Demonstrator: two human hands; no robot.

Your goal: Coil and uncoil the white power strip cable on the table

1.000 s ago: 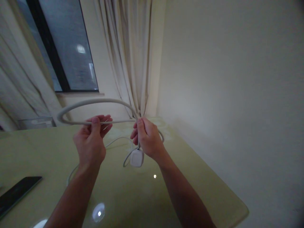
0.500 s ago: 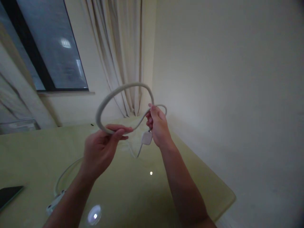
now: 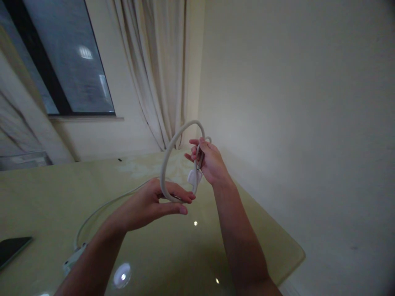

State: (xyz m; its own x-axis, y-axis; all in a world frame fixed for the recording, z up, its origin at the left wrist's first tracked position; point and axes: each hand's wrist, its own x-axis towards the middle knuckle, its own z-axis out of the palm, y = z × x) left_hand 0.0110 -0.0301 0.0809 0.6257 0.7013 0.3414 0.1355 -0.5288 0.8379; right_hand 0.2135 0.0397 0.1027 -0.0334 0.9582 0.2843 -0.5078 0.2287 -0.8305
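A thick white power cable [image 3: 167,158] is bent into a loop in the air between my hands. My right hand [image 3: 212,160] pinches gathered strands of it at the loop's far right side, some fingers sticking out to the left. Below those fingers hangs the cable's white plug [image 3: 194,177], partly covered by a strand. My left hand [image 3: 154,203] holds the bottom of the loop loosely between its outstretched fingers and thumb. From behind this hand the cable runs left to a white power strip [image 3: 74,258], partly hidden by my left forearm.
Beneath my hands is a glossy yellow-green table [image 3: 166,255], its right corner near the wall. A dark flat device [image 3: 14,248] lies at the left edge. A small black object [image 3: 120,159] rests near the far edge. Curtains [image 3: 160,74] and a window [image 3: 70,53] are behind.
My left hand has moved right and down, its thumb now apart from the fingers. The cable loop has become narrower and more upright. My right hand has shifted slightly, with several fingers extended.
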